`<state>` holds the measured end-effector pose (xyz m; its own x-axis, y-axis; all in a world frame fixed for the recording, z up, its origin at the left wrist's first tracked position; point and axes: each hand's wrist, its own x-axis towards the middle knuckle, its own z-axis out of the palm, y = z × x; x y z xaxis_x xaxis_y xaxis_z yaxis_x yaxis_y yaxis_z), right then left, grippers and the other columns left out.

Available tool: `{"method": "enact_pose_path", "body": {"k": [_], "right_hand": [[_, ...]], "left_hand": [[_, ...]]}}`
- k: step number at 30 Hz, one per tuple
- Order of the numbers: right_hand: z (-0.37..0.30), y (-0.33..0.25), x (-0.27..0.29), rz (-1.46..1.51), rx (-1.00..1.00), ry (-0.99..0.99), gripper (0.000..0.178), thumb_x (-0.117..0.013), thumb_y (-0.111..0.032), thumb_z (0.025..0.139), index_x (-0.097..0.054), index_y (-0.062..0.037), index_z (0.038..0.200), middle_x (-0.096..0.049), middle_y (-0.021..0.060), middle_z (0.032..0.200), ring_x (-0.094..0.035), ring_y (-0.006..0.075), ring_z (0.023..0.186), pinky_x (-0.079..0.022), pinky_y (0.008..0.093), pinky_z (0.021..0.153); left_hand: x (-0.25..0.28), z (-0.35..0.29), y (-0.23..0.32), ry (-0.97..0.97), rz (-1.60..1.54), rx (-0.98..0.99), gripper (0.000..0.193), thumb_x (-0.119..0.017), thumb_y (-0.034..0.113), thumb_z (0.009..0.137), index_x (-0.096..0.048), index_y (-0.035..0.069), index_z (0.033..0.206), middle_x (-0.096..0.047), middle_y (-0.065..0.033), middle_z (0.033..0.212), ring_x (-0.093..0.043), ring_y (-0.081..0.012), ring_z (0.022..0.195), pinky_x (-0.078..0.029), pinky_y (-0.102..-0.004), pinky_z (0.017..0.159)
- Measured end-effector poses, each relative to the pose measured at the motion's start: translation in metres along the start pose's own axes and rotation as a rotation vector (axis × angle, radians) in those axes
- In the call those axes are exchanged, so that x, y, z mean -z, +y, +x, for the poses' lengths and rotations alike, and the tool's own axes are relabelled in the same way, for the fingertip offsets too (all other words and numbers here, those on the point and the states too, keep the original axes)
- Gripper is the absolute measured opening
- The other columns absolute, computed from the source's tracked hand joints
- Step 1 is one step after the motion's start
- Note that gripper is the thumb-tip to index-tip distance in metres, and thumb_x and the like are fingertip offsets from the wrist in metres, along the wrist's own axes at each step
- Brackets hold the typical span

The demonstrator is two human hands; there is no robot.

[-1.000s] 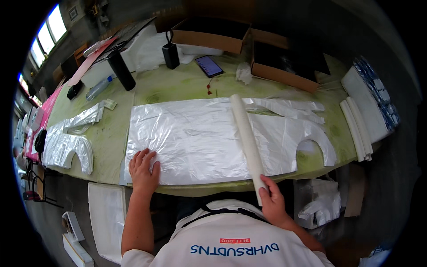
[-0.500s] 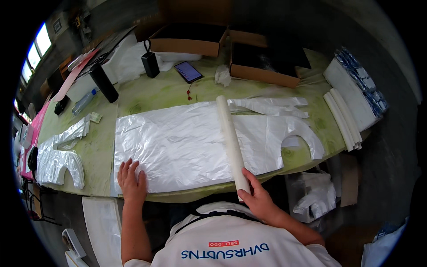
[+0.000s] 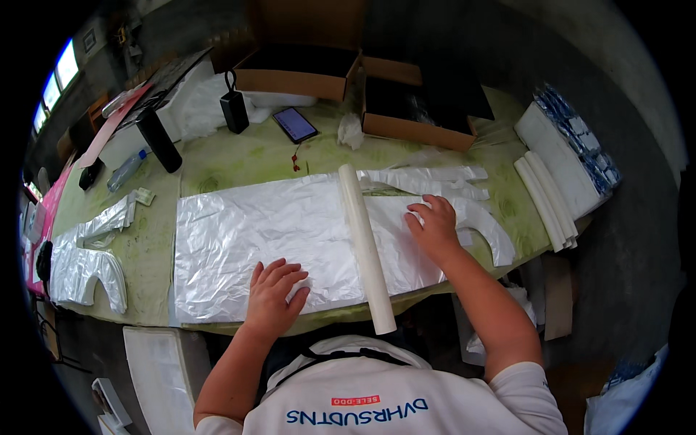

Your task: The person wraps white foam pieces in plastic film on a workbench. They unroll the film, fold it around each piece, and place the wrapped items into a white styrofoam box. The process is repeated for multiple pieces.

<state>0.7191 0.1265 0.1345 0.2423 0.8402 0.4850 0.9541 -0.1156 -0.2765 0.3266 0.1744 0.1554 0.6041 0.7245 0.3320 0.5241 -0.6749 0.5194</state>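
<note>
A thin, shiny white plastic apron [image 3: 254, 239] lies spread across the table, crinkled, with straps at its far right and a curved cut-out at the right end. Across it rests a long white tube [image 3: 367, 250], its near end jutting past the table's front edge. My left hand [image 3: 275, 299] is over the apron's near part, left of the tube, fingers apart and holding nothing. Right of the tube, my right hand [image 3: 437, 228] is on the apron beside the cut-out, fingers slightly bent and spread, with nothing gripped.
A folded plastic apron [image 3: 87, 264] lies at the left. Toward the back are a black bottle [image 3: 159, 141], a black power bank [image 3: 233, 111], a phone [image 3: 295, 125] and an open cardboard box [image 3: 417, 130]. White rolls [image 3: 544, 203] and a white box [image 3: 558, 163] stand right.
My right hand has let go of the tube's near end and moved forward and right onto the apron. My left hand has shifted right, toward the tube.
</note>
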Motion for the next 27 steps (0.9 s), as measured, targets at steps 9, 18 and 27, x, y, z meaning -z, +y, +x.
{"method": "enact_pose_path", "body": {"k": [9,18,27], "right_hand": [[0.076,0.085,-0.002,-0.409,-0.686,-0.27,0.051,-0.051,-0.058,0.1,-0.061,-0.0318,0.143,-0.031,0.0113,0.166,-0.023,0.0407,0.154,-0.019,0.0694,0.12],[0.031,0.108,0.016,-0.263,-0.171,0.146,0.057,-0.074,-0.032,0.088,-0.058,-0.0177,0.142,-0.04,0.019,0.156,-0.034,0.0459,0.146,-0.03,0.0658,0.114],[-0.025,0.039,-0.012,-0.005,-0.027,-0.054,0.042,-0.074,-0.032,0.088,-0.071,-0.0166,0.127,-0.051,0.0217,0.148,-0.041,0.0488,0.139,-0.031,0.0641,0.114]], "left_hand": [[-0.006,-0.002,-0.003,0.049,0.065,-0.005,0.022,-0.075,0.018,0.083,-0.075,0.015,0.106,-0.07,-0.0035,0.122,-0.058,-0.0308,0.13,-0.033,-0.059,0.116],[-0.006,-0.002,0.001,0.058,0.054,0.012,0.021,-0.075,0.019,0.085,-0.075,0.015,0.105,-0.07,-0.0024,0.123,-0.057,-0.0296,0.13,-0.032,-0.0584,0.117],[-0.012,-0.004,-0.006,0.064,0.101,0.011,0.02,-0.075,0.02,0.085,-0.075,0.017,0.106,-0.069,-0.0002,0.123,-0.057,-0.0279,0.13,-0.032,-0.0581,0.117]]}}
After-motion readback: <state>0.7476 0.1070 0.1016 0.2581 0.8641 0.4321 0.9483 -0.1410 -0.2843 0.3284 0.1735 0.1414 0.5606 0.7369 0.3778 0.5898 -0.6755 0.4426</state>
